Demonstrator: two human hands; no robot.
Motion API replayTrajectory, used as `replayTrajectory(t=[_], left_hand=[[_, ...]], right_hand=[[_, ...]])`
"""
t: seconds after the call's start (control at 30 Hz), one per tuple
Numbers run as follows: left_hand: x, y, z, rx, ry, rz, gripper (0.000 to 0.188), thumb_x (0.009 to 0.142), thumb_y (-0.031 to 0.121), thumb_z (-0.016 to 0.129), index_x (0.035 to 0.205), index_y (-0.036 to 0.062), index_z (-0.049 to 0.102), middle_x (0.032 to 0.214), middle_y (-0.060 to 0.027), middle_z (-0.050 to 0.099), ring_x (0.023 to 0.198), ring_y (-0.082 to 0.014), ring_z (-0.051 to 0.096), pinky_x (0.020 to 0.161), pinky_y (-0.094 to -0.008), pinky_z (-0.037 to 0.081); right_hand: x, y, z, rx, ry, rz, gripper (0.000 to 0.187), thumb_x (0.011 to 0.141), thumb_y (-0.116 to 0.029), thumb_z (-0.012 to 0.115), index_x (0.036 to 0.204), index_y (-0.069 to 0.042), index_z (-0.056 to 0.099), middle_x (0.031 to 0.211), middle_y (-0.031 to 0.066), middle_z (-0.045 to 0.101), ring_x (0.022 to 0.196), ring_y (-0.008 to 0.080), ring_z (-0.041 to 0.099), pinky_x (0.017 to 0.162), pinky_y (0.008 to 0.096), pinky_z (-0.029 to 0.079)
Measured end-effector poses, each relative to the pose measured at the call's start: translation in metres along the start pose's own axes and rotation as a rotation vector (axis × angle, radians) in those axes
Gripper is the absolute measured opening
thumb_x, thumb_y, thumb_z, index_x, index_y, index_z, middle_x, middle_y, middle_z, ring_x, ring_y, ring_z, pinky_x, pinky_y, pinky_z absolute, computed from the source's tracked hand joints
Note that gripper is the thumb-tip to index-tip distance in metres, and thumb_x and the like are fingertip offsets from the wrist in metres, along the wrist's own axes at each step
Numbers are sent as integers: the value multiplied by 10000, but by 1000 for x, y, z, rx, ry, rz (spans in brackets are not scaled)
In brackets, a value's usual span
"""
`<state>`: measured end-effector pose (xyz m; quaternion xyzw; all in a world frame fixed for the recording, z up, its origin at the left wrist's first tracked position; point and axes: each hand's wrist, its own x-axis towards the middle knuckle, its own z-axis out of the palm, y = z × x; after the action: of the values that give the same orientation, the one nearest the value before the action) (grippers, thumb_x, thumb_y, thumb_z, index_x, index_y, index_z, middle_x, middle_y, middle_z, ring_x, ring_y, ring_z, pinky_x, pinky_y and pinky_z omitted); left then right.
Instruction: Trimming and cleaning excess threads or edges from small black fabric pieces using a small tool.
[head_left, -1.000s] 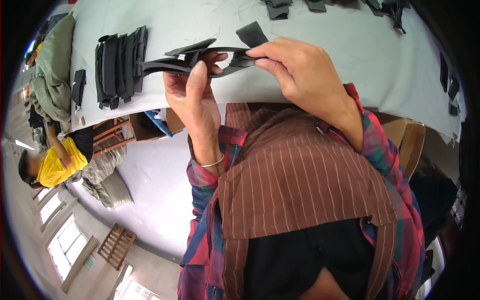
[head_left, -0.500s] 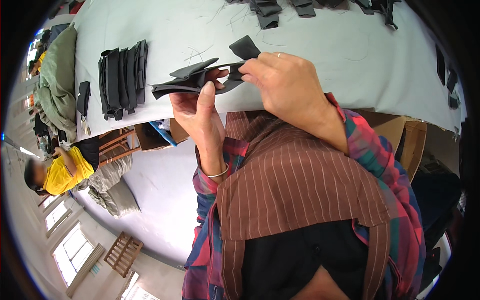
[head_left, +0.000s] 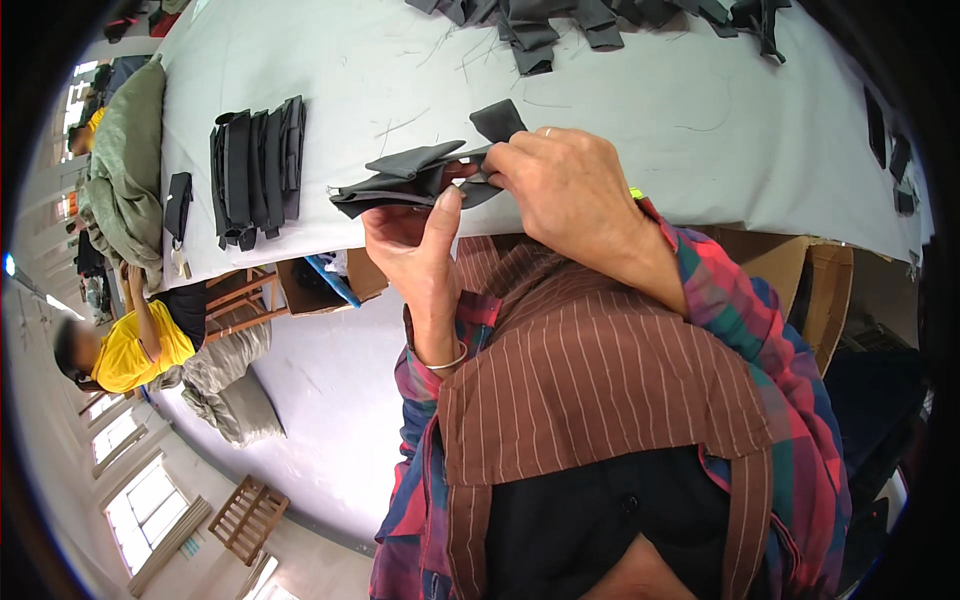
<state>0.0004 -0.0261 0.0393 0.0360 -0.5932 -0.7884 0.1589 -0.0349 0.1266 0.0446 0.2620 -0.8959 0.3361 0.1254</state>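
Note:
Folded dark grey fabric strips (head_left: pixel 400 185) are held between my two hands above the near edge of the table. My left hand (head_left: pixel 415 235) grips them from below, its thumb on top and its fingers partly hidden by the cloth. With its fingertips closed, my right hand (head_left: pixel 560 180) pinches the right end of the cloth. A loose flap (head_left: pixel 497 121) of the same fabric sticks up beyond the right fingers. Left of my hands, a row of folded dark strips (head_left: pixel 258 170) lies on the table.
The white-covered table (head_left: pixel 640 100) carries more dark fabric pieces (head_left: pixel 560 25) at its far side and loose threads. At left are a small dark strip (head_left: pixel 177 205) and a green cloth bundle (head_left: pixel 130 170). Cardboard boxes (head_left: pixel 830 290) stand below. A person in yellow (head_left: pixel 145 350) is at far left.
The view has shifted a little, so the table and strips appear slightly lower. My left hand and the cloth have come closer to my right hand, which keeps its pinch.

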Motion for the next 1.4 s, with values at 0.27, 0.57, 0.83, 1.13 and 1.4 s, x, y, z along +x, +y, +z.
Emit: replayTrajectory(t=[0.27,0.57,0.83,1.13,1.4], left_hand=[[0,11,1,-22,-48,-115,291,826,-33,666,1091,-7,550,980,-166,673,914,-281,673,818,-327,518],[-10,9,-7,-153,-131,-372,347,886,-18,581,1209,13,458,1000,-216,655,837,-294,687,750,-374,589],[-27,-12,0,-247,-177,-482,526,895,-52,510,1373,18,303,978,-250,648,731,-311,697,614,-385,624],[-45,-24,-8,-234,-236,-506,643,892,-65,504,1452,25,200,964,-266,643,793,-312,697,669,-423,627],[-62,-23,-12,83,-253,-469,653,866,-78,479,1469,27,251,880,-158,685,686,-170,674,609,-282,569]], right_hand=[[-11,4,-5,128,-59,134,60,810,-127,619,797,-74,646,716,69,644,690,285,620,600,393,461],[-28,22,-32,629,-6,282,120,869,-115,602,955,-74,675,852,90,684,749,260,635,657,328,475],[-36,21,-10,298,103,29,141,832,-135,631,971,-128,656,864,13,667,758,220,607,699,331,427],[-45,23,13,253,48,-45,159,805,-94,644,959,-121,672,752,26,618,654,231,550,621,331,427],[-40,10,2,29,158,-150,132,790,-148,666,922,-148,662,788,-23,653,674,193,583,609,321,447]])
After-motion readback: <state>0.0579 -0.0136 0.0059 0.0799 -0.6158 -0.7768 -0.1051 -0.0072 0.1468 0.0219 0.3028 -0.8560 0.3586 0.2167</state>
